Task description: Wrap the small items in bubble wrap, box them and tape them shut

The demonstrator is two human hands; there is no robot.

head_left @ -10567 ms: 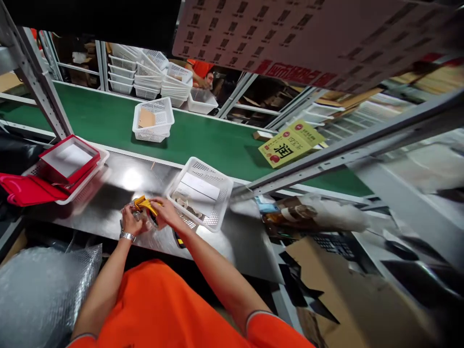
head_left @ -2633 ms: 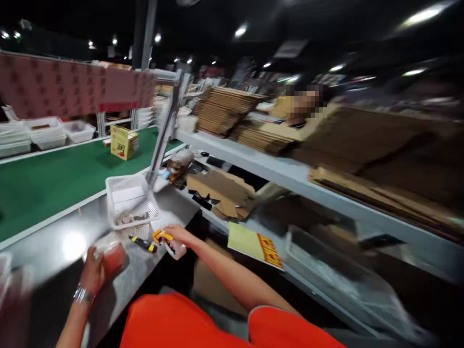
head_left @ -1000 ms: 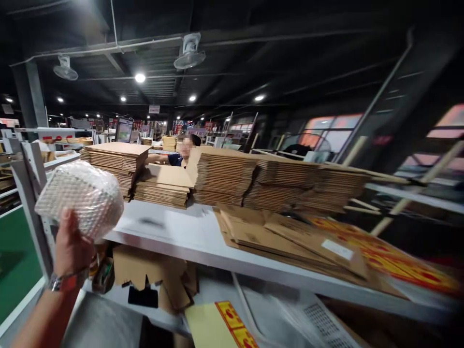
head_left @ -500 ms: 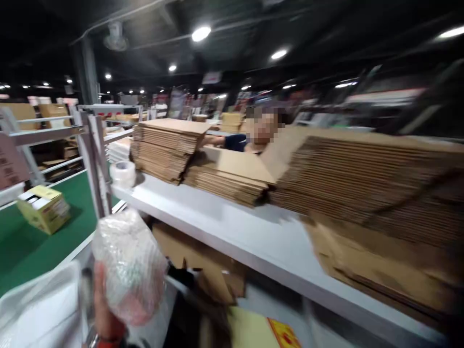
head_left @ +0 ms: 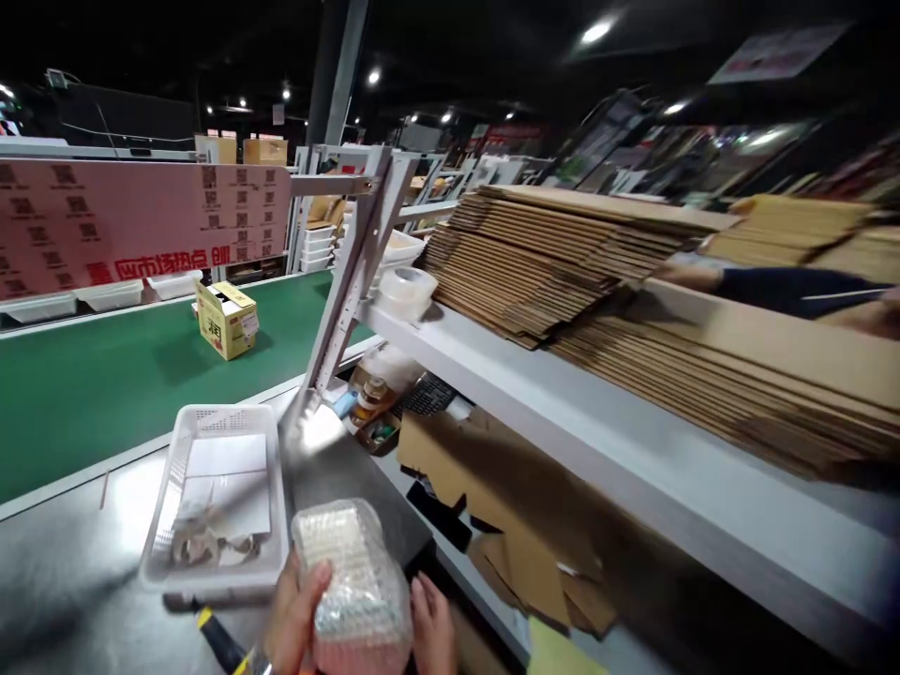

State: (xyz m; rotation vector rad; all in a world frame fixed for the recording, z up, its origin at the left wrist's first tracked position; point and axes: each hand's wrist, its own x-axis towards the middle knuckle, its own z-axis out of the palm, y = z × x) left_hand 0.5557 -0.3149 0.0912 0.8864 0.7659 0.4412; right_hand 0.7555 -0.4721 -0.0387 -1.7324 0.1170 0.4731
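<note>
A package wrapped in clear plastic (head_left: 355, 572), pale on top and pinkish at its lower end, is held low in front of me. My left hand (head_left: 299, 609) grips its left side, thumb laid over the top. Against its right side rests my right hand (head_left: 432, 623), its fingers curled in and partly hidden. Just left of the package, a white plastic basket (head_left: 158, 544) holds white papers and some small crumpled pieces. A black and yellow handled tool (head_left: 217, 642) lies on the metal table beside my left wrist.
A green conveyor belt (head_left: 133, 375) carries a yellow carton (head_left: 229, 323). On the right, a shelf (head_left: 492, 375) bears stacked flat cardboard (head_left: 520, 272) and tape rolls (head_left: 406, 291). Below are cardboard scraps (head_left: 506, 506) and a keyboard (head_left: 427, 394). Another person's arm (head_left: 794, 291) reaches across the stacks.
My view has swung left, bringing the basket and belt further into sight. The package has come down lower, and my right hand now shows at its right side.
</note>
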